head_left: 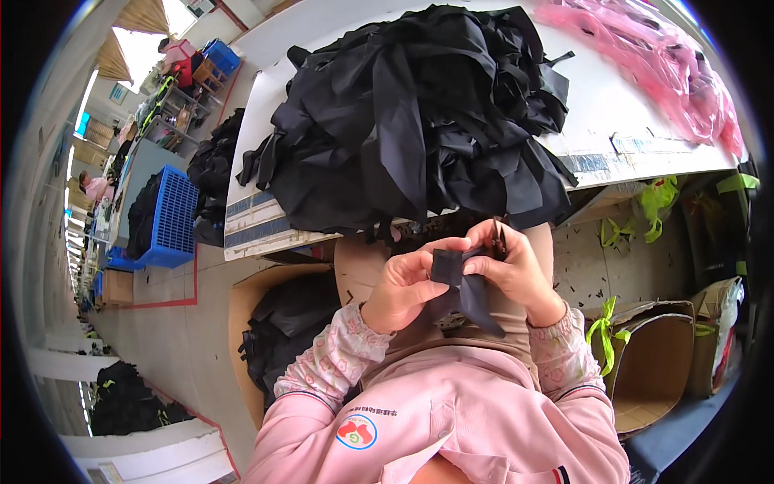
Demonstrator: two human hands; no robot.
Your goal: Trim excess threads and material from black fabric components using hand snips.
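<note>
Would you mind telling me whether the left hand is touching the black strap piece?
Touching. The head view shows the left hand with its fingers pinching the black strap piece, which the right hand also grips.

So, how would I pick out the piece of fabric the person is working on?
Start at the big heap of black fabric strips on the white table. Just below its edge, over the lap, the left hand and right hand pinch one black strip: the only one held, hanging free.
</note>
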